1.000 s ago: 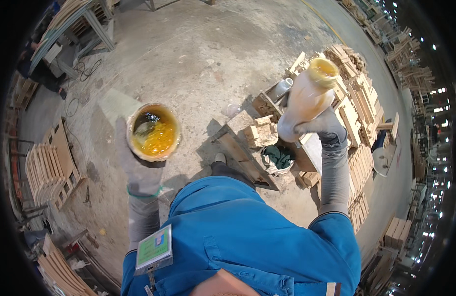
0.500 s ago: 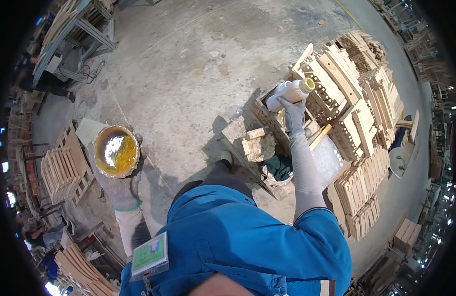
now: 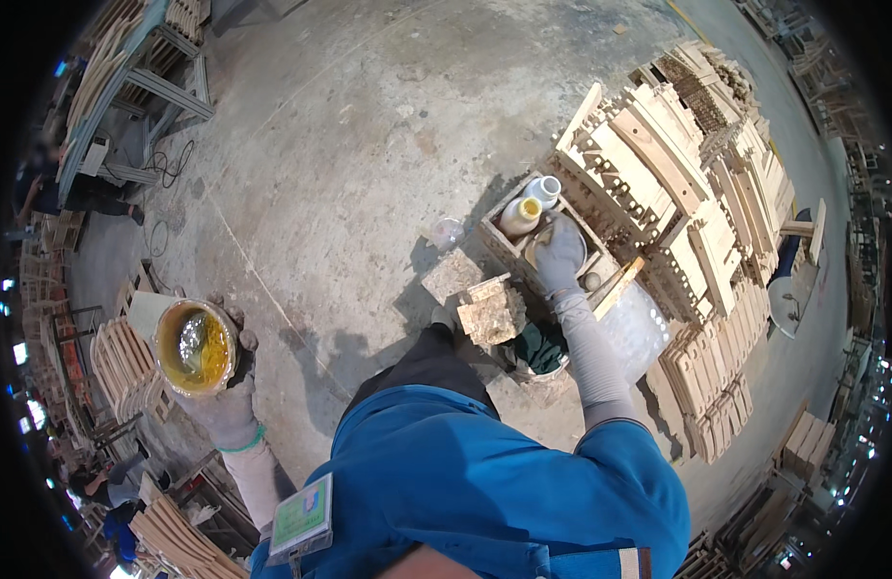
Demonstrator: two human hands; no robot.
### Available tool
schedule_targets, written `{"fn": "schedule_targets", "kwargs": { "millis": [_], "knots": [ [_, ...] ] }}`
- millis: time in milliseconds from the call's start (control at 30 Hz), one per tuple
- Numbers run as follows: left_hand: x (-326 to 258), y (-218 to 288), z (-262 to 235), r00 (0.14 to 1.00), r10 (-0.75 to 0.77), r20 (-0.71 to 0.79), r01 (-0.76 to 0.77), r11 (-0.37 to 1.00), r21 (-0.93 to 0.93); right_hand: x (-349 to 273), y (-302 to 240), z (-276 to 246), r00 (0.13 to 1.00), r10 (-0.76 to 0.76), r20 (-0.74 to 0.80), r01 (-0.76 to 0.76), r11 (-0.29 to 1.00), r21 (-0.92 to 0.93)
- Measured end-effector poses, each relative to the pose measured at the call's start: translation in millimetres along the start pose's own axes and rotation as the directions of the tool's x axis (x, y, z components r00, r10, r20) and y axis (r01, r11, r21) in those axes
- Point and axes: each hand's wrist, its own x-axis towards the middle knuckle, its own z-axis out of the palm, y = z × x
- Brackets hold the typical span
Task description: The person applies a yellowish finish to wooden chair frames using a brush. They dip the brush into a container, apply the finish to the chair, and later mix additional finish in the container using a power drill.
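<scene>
One head-worn fisheye view looks steeply down from above the person's own blue-clad shoulders, facing the concrete floor [image 3: 349, 145] ahead of them. The forearms come in from the lower edge, close to the lens, while the stacked wooden slats [image 3: 697, 193] at right sit farther off. Straight edges bend toward the dark round rim, and no second view shares the scene
</scene>
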Motion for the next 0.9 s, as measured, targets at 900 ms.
{"fn": "schedule_targets", "kwargs": {
  "millis": [900],
  "knots": [
    [11,0,-2,0.85,-0.081,0.52,0.47,0.562,-0.681,-29,-138,-257,0.929,-0.177,-0.324,0.369,0.39,0.844]
  ]
}}
